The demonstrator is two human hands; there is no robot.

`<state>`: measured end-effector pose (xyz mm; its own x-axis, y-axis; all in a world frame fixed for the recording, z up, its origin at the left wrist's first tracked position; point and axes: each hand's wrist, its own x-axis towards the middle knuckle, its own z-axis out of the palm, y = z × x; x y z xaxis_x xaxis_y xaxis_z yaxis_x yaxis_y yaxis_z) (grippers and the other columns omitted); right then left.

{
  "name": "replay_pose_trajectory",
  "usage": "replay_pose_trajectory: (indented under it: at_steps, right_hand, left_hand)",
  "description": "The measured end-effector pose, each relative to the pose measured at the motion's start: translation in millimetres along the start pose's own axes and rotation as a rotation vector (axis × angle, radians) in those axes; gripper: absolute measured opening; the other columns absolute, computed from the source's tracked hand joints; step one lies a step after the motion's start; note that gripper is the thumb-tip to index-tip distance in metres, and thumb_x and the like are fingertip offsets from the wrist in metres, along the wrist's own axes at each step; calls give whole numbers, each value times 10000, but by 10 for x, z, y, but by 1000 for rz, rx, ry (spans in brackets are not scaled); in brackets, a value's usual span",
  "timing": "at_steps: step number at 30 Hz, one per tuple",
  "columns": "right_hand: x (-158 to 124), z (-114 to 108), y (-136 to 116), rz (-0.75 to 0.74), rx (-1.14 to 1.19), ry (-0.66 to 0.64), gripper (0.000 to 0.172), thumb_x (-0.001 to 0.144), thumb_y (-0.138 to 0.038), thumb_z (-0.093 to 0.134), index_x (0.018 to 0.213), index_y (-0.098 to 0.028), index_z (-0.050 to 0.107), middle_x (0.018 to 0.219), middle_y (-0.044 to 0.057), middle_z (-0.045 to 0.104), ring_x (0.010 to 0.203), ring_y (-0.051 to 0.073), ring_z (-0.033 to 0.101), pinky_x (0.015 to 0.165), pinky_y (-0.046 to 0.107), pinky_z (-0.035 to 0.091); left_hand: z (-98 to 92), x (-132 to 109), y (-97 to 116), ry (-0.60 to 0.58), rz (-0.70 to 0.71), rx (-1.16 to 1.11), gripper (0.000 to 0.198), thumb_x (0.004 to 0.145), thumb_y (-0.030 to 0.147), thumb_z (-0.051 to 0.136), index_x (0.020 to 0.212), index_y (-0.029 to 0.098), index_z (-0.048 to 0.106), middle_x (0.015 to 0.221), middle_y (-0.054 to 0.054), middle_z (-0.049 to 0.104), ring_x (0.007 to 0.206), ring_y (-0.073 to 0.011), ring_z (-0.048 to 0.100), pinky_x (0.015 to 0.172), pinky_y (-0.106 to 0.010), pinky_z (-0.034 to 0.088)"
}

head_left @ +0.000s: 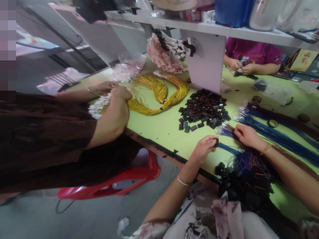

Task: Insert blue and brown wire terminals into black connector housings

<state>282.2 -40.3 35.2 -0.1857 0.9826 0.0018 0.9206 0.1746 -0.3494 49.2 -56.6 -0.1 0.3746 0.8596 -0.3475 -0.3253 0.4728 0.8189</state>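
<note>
My left hand [204, 147] is closed in a pinch on a small black connector [216, 142] just above the green table's front edge. My right hand [244, 135] rests with fingers curled on the ends of a bundle of blue wires [279, 136], beside brown wires [294, 159]. What its fingers hold is too small to see. A thin blue wire runs between the two hands. A heap of black connectors with wires attached [246, 182] lies near my lap. A pile of loose black connectors [203, 111] sits ahead of my hands.
A person in brown at the left works with both hands on yellow wires [159, 94] with white connectors. Another person in a purple shirt [251, 53] sits across the table. A white shelf post [206, 63], tape rolls [272, 123], plastic bags and a red stool [134, 181] are nearby.
</note>
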Motion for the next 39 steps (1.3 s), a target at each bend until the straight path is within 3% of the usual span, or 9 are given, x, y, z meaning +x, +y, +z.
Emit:
replay_pose_trajectory:
  at_steps: [4,8,16,24,30,33,39]
  right_hand:
    - [43,-18,161,47,325,-10,189,824,-322,478,708,-183,530,627,-12,579,556,114,470,534,222,327]
    - [46,-2,309,87,432,-7,124,747,-300,536,732,-177,534,632,-20,592,548,105,487,539,217,356]
    - [-76,-29,402,99,243,-89,112,700,-209,557,806,-186,533,672,-21,615,574,111,521,556,220,349]
    - [-129,-48,447,8,282,-106,141,753,-304,565,823,-189,521,697,-16,598,587,117,515,561,225,352]
    - [-114,-49,459,24,198,-121,85,759,-265,544,799,-192,523,680,-7,601,584,125,501,554,228,325]
    - [-103,-41,450,-18,101,-95,65,761,-218,518,809,-187,548,713,6,600,605,129,496,569,232,319]
    - [-55,-36,344,-73,-241,-102,242,776,-149,478,888,-209,684,931,57,610,662,135,513,576,252,281]
  left_hand:
    - [1,4,-18,-16,-12,-12,343,646,328,766,926,151,676,780,-37,611,651,-101,533,580,-230,420]
    - [-1,-5,-24,-11,-18,-6,343,652,324,764,932,146,675,793,-39,616,645,-93,537,584,-229,419]
    - [-5,-21,-40,-11,-29,13,343,668,330,751,942,144,663,784,-39,620,630,-92,531,590,-236,414]
    - [-2,-33,-42,-13,-45,31,382,656,349,756,957,139,651,796,-32,614,626,-87,527,589,-234,408]
    - [-2,-35,-41,-13,-54,39,378,659,347,750,959,139,652,799,-35,614,632,-91,525,602,-244,407]
    - [-4,-36,-42,-11,-54,40,371,661,342,749,957,140,653,801,-36,613,637,-93,527,602,-243,407]
    - [-8,-45,-50,-16,-53,41,380,663,336,746,969,132,646,797,-36,610,619,-86,521,588,-234,404]
